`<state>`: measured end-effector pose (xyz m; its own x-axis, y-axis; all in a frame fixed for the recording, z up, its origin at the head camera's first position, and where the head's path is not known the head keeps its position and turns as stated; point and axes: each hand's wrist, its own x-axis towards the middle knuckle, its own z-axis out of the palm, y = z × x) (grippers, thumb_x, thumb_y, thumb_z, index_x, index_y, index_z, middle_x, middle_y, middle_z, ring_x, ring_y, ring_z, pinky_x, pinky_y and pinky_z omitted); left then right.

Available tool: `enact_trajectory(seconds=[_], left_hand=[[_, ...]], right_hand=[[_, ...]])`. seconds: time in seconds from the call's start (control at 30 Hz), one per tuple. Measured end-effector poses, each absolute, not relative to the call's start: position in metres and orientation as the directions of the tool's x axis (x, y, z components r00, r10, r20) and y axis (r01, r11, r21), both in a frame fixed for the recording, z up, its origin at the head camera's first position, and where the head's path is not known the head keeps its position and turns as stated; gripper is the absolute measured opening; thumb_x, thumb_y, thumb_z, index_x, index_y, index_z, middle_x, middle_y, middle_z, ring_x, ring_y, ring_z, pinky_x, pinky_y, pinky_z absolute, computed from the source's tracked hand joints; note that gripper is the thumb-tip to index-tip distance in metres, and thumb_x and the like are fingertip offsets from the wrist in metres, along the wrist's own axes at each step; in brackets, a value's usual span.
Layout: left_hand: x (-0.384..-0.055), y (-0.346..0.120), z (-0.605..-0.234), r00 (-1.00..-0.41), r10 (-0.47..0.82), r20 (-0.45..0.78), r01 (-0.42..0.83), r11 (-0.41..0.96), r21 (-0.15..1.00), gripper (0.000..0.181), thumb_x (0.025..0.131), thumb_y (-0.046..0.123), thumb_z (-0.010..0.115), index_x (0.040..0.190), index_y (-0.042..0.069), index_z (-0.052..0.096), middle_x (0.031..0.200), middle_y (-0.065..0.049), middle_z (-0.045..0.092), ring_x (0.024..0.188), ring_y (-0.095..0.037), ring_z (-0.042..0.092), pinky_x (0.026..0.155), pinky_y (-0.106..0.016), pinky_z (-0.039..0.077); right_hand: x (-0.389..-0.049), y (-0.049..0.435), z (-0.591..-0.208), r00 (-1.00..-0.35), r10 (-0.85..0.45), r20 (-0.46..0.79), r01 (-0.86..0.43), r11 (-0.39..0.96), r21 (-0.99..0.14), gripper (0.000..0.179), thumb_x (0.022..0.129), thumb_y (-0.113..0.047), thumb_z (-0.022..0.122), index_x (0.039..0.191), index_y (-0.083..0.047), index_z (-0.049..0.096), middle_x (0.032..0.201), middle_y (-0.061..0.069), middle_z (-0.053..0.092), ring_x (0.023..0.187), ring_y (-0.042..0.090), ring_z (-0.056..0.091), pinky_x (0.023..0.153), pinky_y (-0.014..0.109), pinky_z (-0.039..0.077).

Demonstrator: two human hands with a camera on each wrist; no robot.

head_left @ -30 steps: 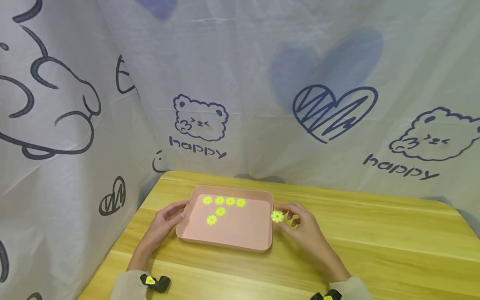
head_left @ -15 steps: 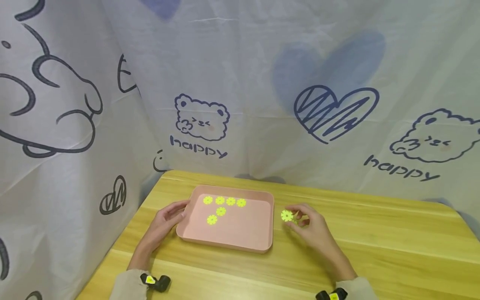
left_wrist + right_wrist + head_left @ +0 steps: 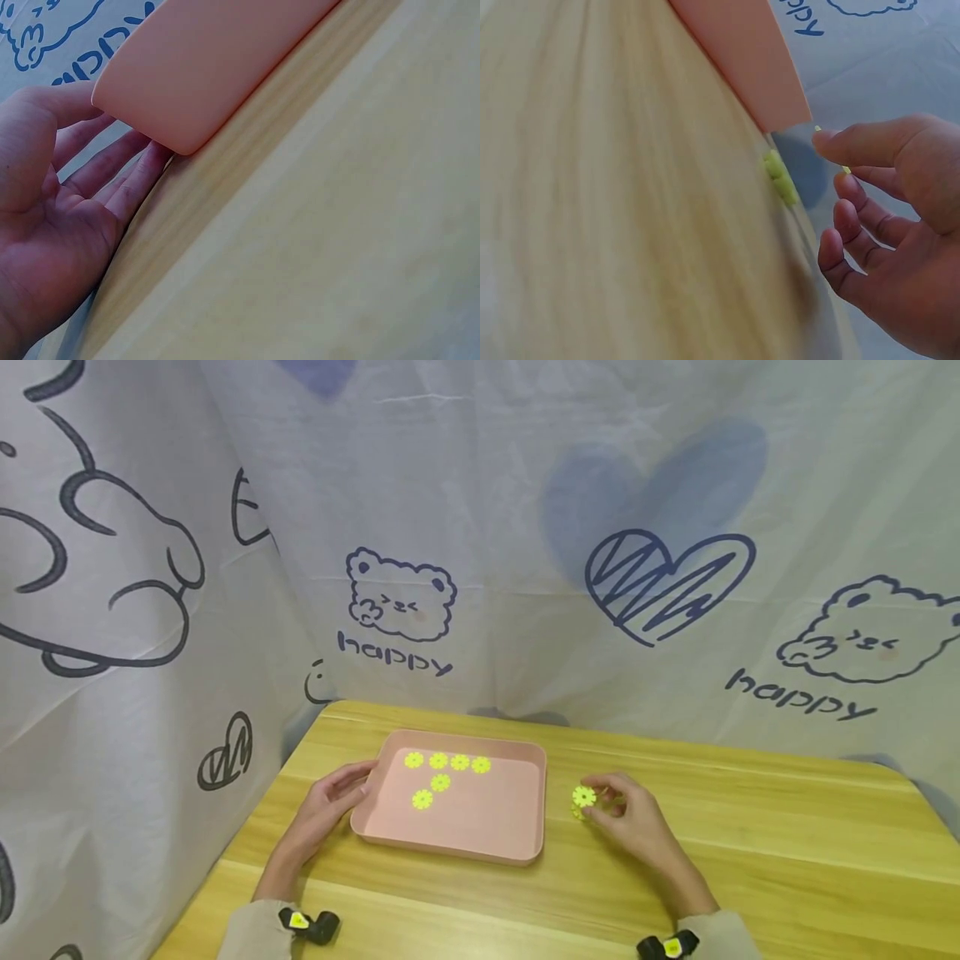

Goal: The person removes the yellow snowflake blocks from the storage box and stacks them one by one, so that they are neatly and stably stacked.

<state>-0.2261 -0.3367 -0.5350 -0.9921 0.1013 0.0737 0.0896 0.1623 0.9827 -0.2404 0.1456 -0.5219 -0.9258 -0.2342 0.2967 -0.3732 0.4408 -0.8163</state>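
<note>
Between thumb and fingertips my right hand (image 3: 633,818) pinches a yellow-green flower-shaped disc (image 3: 583,797), held upright to the right of the pink tray. Edge-on, only slivers of it show in the right wrist view. Just below it on the table sits a small pile of the same discs (image 3: 780,178), partly hidden in the head view. My left hand (image 3: 330,802) rests against the outside of the pink tray's (image 3: 480,835) left end, its fingers extended along the wall. Inside the tray lie a row of several discs (image 3: 438,761) along the back and two more in front of them.
The wooden table (image 3: 750,843) extends to the right and toward me. A pale curtain (image 3: 525,610) printed with bears and hearts hangs behind it and along its left side.
My right hand has drawn back to the right, away from the tray, still pinching a disc. The pile of discs now shows beneath it. My left hand and the tray have stayed put.
</note>
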Motion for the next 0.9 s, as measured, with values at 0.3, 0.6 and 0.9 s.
enact_trajectory(seconds=[0.3, 0.6, 0.9], left_hand=[[-0.2253, -0.3370, -0.5334, -0.994, 0.098, 0.055, 0.071, 0.165, 0.984, 0.049, 0.104, 0.018, 0.064, 0.147, 0.000, 0.051, 0.153, -0.020, 0.048, 0.130, -0.008, 0.054, 0.104, -0.018, 0.046], [-0.2240, -0.3366, -0.5316, -0.994, 0.094, 0.058, 0.074, 0.181, 0.981, 0.051, 0.103, 0.021, 0.065, 0.147, 0.000, 0.051, 0.153, -0.019, 0.048, 0.128, -0.003, 0.054, 0.103, -0.017, 0.047], [-0.2245, -0.3369, -0.5332, -0.994, 0.095, 0.062, 0.079, 0.185, 0.980, 0.050, 0.104, 0.019, 0.064, 0.147, -0.001, 0.051, 0.153, -0.021, 0.048, 0.127, -0.002, 0.055, 0.103, -0.017, 0.046]], right_hand=[[-0.2422, 0.1487, -0.5297, -0.952, -0.213, 0.222, -0.296, 0.447, -0.844, 0.035, 0.083, 0.002, 0.082, 0.116, -0.002, 0.073, 0.095, 0.007, 0.065, 0.083, 0.018, 0.057, 0.067, 0.024, 0.051], [-0.2412, 0.1490, -0.5319, -0.953, -0.231, 0.197, -0.286, 0.458, -0.842, 0.033, 0.083, 0.001, 0.082, 0.115, -0.002, 0.073, 0.100, 0.008, 0.066, 0.087, 0.020, 0.057, 0.069, 0.023, 0.049], [-0.2395, 0.1482, -0.5321, -0.946, -0.252, 0.203, -0.303, 0.469, -0.829, 0.033, 0.083, 0.001, 0.081, 0.115, -0.002, 0.073, 0.104, 0.009, 0.066, 0.088, 0.021, 0.055, 0.069, 0.023, 0.048]])
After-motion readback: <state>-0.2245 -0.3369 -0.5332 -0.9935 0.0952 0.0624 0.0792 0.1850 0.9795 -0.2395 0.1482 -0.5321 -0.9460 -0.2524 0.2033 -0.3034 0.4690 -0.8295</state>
